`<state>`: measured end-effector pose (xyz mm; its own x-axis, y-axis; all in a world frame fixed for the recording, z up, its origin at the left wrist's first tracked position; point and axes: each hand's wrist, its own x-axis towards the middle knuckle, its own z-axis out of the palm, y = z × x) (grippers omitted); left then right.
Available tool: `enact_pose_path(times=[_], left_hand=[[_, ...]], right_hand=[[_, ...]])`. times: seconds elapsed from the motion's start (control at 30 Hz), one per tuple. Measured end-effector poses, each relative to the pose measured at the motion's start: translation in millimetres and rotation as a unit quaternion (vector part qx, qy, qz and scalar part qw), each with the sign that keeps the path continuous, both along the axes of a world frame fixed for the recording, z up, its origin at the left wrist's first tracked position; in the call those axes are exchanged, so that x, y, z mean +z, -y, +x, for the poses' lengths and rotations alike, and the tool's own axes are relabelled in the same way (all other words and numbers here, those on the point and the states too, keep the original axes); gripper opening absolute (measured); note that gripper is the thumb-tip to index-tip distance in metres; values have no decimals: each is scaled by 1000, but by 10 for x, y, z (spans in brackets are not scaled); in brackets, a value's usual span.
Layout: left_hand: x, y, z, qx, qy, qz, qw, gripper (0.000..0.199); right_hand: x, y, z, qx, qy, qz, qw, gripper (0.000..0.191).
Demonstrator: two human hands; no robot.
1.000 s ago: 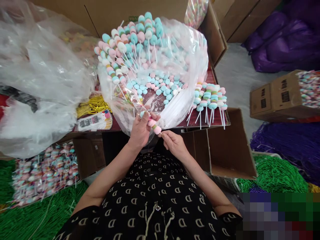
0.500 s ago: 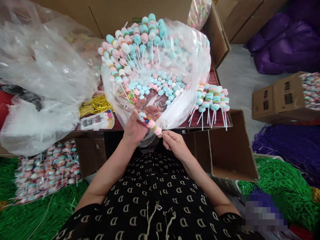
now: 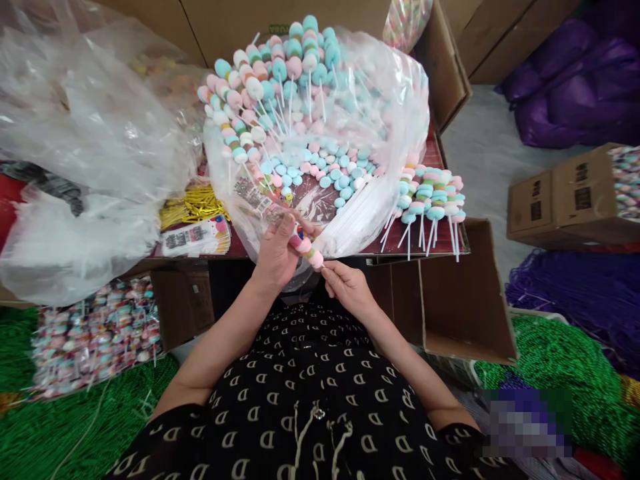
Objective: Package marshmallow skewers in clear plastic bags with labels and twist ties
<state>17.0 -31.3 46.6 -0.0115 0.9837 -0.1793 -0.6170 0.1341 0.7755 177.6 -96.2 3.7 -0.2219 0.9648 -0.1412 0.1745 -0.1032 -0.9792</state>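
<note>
My left hand [image 3: 277, 255] grips the upper end of a pastel marshmallow skewer [image 3: 306, 248], and a small blue and red piece shows by my fingers. My right hand [image 3: 347, 288] pinches the skewer's lower pink end between thumb and finger. Just beyond my hands lies a clear plastic bag [image 3: 387, 127] full of pink, blue and white marshmallow skewers [image 3: 270, 87]. A bundle of white sticks [image 3: 355, 220] rests inside the bag. The stick inside the held skewer is hidden.
Finished skewers [image 3: 430, 200] lie in a row on the dark red table [image 3: 435, 157]. Loose plastic sheeting [image 3: 85, 133], gold ties [image 3: 193, 208] and printed cards [image 3: 196, 237] lie left. Cardboard boxes [image 3: 463, 293], purple bags [image 3: 565, 87] and green bead strands [image 3: 550, 360] surround the table.
My left fingers have closed from a spread position over the skewer's upper end, partly covering the blue piece. My right hand stays pinched on the lower end, and the view has shifted slightly.
</note>
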Motion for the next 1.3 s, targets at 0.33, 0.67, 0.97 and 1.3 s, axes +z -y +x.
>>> enact_pose_path(times=[0.33, 0.67, 0.97, 1.3], left_hand=[[-136, 61, 88, -37, -11, -15, 999, 39], [-11, 3, -161, -44, 31, -4, 999, 50], [-98, -45, -72, 6, 56, -21, 998, 34], [-147, 26, -52, -32, 18, -37, 999, 35]], right_hand=[[-58, 57, -165, -87, 38, 93, 991, 35], [-71, -11, -136, -51, -5, 87, 995, 36], [-89, -4, -146, -91, 6, 46, 995, 37], [-5, -51, -109, 28, -207, -216, 954, 45]])
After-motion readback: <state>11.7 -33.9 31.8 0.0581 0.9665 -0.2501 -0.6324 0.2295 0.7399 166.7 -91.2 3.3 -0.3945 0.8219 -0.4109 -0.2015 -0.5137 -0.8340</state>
